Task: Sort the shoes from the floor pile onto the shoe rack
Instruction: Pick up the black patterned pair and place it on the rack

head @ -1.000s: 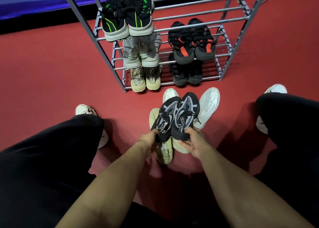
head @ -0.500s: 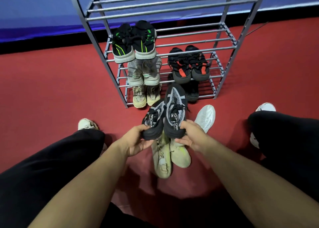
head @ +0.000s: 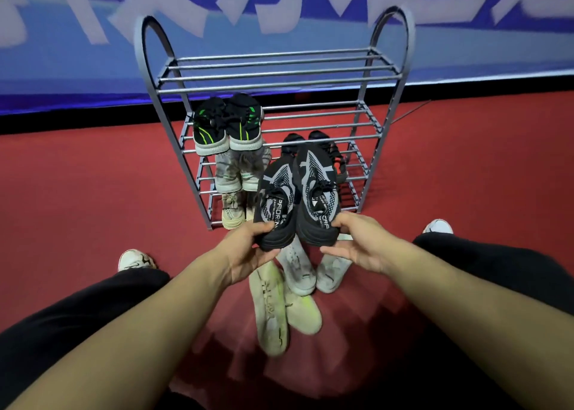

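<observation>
Shoe rack (head: 276,81): grey metal, arched side posts, several tiers of bars, standing on red floor (head: 93,192) against a blue banner (head: 279,5) with blurred white characters, unreadable. Top tier bare; right half of the second tier bare.

Racked stock, left column, top down: black pair with green stripes (head: 228,123) on the second tier; grey-white pair (head: 239,173) below; beige pair (head: 233,212) on the lowest tier. Right column: a dark pair (head: 337,158), mostly hidden behind the held shoes.

Floor pile, between the person's knees: a pale pair with yellow-green soles (head: 270,310), one sole-up; a white pair (head: 310,269), partly beneath the hands.

Item in hand: black and grey knit pair (head: 298,198), held in the air, toes towards the rack, side by side and touching.
- Left hand (head: 248,254): thumb on top of the left shoe's heel, fingers curled beneath.
- Right hand (head: 357,242): thumb and fingers pinching the right shoe's heel.

Risks, as judged:
- Each shoe is held only at the heel; the toe could droop and catch a front bar on the way in.
- Soles may slip between the spaced bars and tip the shoe.
- A knock to the racked pairs could unseat them.

Lettering: white print on the tongues, "PROR…" on the left shoe, "CRP" on the right, both partial. Small print on the beige pair, too small to read.
</observation>
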The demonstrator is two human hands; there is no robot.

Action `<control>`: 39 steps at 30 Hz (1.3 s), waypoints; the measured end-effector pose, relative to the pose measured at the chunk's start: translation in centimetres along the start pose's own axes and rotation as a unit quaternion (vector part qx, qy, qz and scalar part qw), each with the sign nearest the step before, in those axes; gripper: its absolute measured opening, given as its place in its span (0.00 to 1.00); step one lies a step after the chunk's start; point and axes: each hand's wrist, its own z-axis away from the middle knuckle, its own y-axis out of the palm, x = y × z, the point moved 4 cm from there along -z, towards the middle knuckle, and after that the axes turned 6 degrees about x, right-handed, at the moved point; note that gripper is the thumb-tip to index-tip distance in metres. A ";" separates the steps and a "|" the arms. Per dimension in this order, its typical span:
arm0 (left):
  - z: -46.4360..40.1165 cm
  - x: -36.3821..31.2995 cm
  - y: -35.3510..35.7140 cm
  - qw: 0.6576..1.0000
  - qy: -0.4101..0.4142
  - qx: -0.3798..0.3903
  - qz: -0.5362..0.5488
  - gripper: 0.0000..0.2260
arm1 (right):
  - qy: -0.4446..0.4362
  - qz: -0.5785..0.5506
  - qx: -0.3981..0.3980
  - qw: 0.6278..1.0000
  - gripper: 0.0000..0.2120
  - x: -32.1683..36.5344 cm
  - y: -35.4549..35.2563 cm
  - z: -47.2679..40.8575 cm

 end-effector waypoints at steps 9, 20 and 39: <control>-5.3 -6.5 8.1 0.998 0.017 0.052 0.018 0.06 | -0.082 0.026 -0.040 0.995 0.12 10.3 -2.7 -3.0; -18.3 -14.0 10.7 0.996 0.066 -0.054 0.021 0.02 | -0.091 0.053 -0.125 0.987 0.10 18.6 -5.8 -16.3; -23.9 -16.0 9.7 0.951 0.130 -0.131 -0.247 0.24 | -0.060 0.165 -0.135 0.975 0.09 20.1 -7.5 -23.3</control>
